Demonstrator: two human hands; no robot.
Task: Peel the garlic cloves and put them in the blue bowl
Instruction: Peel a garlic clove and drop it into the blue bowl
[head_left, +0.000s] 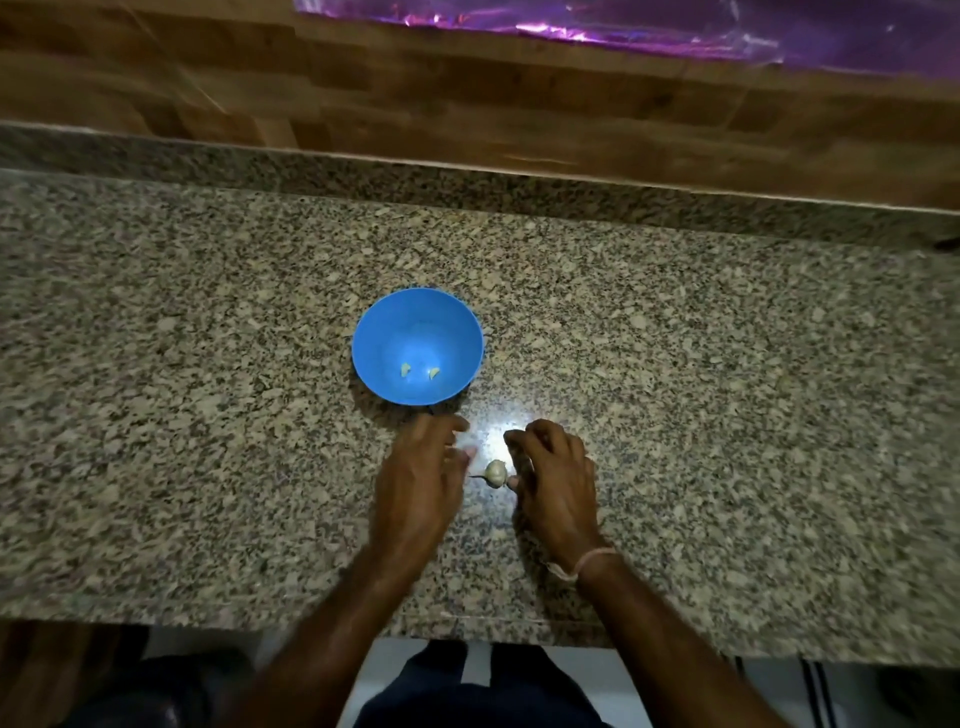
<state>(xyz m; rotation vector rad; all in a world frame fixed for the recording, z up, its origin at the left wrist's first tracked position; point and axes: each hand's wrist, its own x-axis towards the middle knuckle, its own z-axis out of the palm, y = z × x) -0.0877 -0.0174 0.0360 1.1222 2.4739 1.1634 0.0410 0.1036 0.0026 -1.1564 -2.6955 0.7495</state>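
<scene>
**A:** What's in the bowl (415, 317)?

**B:** Two peeled cloves (405, 370), lying apart on its bottom, just above the frame's centre.

**A:** And the garlic (495, 472)?

**B:** On the counter (727, 389), below the bowl and between the two hands.

**A:** Is it gripped?

**B:** Not plainly. The left hand (421, 478) is blurred, with fingers loosely spread just left of the garlic and holding nothing. The right hand (556, 478) has curled fingers, its thumb tip just beside the garlic. I cannot tell whether they touch.

**A:** Surroundings?

**B:** Speckled granite fills the middle, with a wood-pattern wall (363, 78) above and a purple sheet (675, 31) at upper right.
</scene>
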